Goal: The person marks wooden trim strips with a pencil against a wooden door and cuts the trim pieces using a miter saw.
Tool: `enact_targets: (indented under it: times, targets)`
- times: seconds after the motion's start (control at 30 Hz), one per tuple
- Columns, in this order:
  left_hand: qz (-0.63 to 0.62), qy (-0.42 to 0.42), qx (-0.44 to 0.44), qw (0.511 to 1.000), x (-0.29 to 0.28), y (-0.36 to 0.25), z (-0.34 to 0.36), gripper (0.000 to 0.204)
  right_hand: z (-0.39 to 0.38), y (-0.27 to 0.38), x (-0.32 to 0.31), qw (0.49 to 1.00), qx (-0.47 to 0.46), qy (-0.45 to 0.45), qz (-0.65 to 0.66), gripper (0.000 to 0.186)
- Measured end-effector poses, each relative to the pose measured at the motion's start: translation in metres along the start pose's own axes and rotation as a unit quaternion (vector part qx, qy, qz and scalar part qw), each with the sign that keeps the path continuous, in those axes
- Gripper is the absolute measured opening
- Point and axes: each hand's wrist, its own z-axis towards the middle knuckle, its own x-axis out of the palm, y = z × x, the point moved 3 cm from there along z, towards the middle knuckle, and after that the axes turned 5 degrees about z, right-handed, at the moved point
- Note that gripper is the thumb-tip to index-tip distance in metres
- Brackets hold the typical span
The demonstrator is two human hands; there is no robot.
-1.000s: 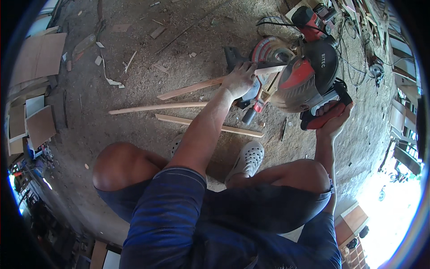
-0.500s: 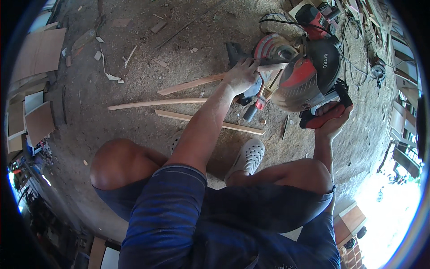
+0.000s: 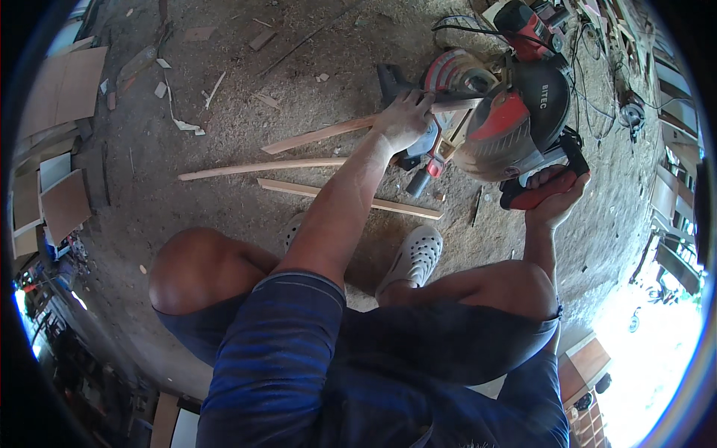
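A red and black miter saw point(image 3: 502, 128) stands on the ground ahead, right of centre. My right hand point(image 3: 554, 201) is wrapped around its red and black handle point(image 3: 534, 193). My left hand point(image 3: 405, 121) presses down at the saw's fence, its fingers bent over a wooden strip point(image 3: 457, 106) whose end reaches toward the blade guard. Left of that hand another length of wood point(image 3: 321, 136) shows, roughly in line with it; whether both are one piece is hidden under the hand. The blade itself is mostly covered by the guard.
Two more wooden strips point(image 3: 258, 169) point(image 3: 351, 199) lie on the dusty ground between my feet and the saw. Cables point(image 3: 590, 89) trail behind the saw at the right. Board offcuts point(image 3: 67, 201) are stacked along the left. A pale clog point(image 3: 412, 257) is on my foot.
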Motion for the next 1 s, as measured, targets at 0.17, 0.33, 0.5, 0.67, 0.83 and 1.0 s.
enact_targets:
  times: [0.17, 0.33, 0.5, 0.67, 0.83, 1.0]
  targets:
    - [0.016, 0.000, 0.008, 1.000, 0.0008, 0.0006, 0.0001, 0.024, 0.0020, -0.0014, -0.0007, 1.000, -0.004, -0.013, 0.003, 0.072]
    - [0.011, 0.000, 0.008, 1.000, -0.0008, 0.0008, 0.0000, 0.023, 0.0002, -0.0020, 0.0007, 1.000, 0.006, 0.000, 0.011, 0.073]
    - [0.005, 0.065, 0.014, 0.998, -0.0029, 0.0000, 0.0025, 0.032, 0.0019, -0.0031, -0.0028, 1.000, -0.003, 0.014, 0.018, 0.073]
    - [-0.017, 0.071, -0.005, 0.997, -0.0078, -0.0011, 0.0050, 0.030, -0.0027, -0.0026, -0.0002, 1.000, -0.019, 0.013, 0.003, 0.072]
    - [0.001, 0.082, 0.002, 0.997, -0.0057, 0.0001, 0.0042, 0.028, -0.0040, -0.0046, -0.0004, 1.000, -0.011, 0.017, 0.023, 0.071]
    - [0.000, 0.095, -0.002, 0.995, -0.0048, 0.0007, 0.0032, 0.029, -0.0037, -0.0090, -0.0013, 1.000, -0.010, 0.021, 0.022, 0.071]
